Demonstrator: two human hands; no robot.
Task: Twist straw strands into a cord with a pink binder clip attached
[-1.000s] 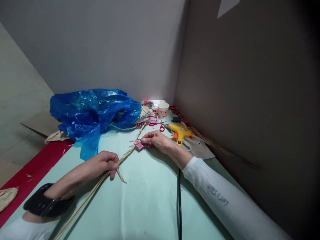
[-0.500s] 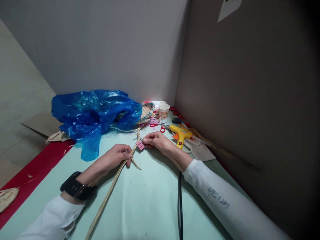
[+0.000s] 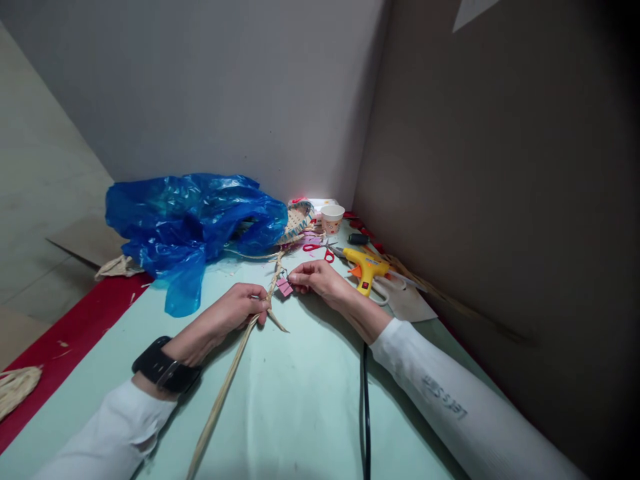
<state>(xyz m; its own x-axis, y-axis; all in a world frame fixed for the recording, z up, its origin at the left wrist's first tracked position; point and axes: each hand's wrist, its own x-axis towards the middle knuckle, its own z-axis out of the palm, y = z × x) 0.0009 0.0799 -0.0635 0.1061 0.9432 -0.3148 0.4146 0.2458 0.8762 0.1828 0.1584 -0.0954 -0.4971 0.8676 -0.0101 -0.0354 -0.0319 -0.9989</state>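
My left hand [image 3: 247, 303] is closed round a pale raffia braid [image 3: 274, 280], pinching it where the loose strands begin. From there a long raffia strand [image 3: 220, 407] runs toward me over the table, and a short end sticks out to the right. My right hand [image 3: 315, 279], fingers pinched, holds a small pink binder clip [image 3: 285, 287] by its thin metal handle, just right of the braid. Whether the clip touches the braid I cannot tell. Red-handled scissors [image 3: 329, 255] and a yellow glue gun [image 3: 369, 268] lie beyond and beside my right hand.
A crumpled blue plastic bag [image 3: 195, 220] lies at the back left, beside a woven piece [image 3: 297, 223] with blue stitching. Near the corner of the walls stand a paper cup [image 3: 332, 219] and a dark thread spool [image 3: 358, 239]. A black cable [image 3: 366, 413] crosses the front.
The pink clip has come slightly away from the braid to the right, in my right hand. My left hand still pinches the braid. The whole view has shifted a little.
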